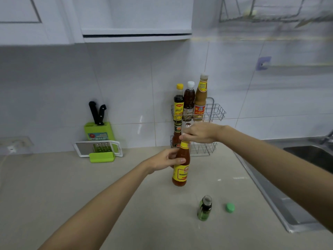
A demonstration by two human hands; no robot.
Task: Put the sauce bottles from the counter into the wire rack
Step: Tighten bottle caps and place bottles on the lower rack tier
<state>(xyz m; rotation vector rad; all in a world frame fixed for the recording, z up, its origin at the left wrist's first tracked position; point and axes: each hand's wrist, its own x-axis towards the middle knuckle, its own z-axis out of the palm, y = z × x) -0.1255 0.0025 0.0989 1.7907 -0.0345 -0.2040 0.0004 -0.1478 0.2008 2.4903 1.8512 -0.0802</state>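
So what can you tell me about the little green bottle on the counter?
The little green bottle stands upright on the beige counter, nearer the camera than the chili sauce bottle both hands hold. It looks like clear glass or plastic with dark green liquid and a green label. Its top seems uncapped; a green cap lies apart on its right. Nothing touches it but the counter.

Glossy white tiles (126, 87) behind a matt beige table (90, 186); wire rack (216, 110) of thin bare metal; sauce bottle (181, 166) clear and shiny with paper label; sink (288, 204) brushed steel; knife block (99, 130) smooth green plastic.
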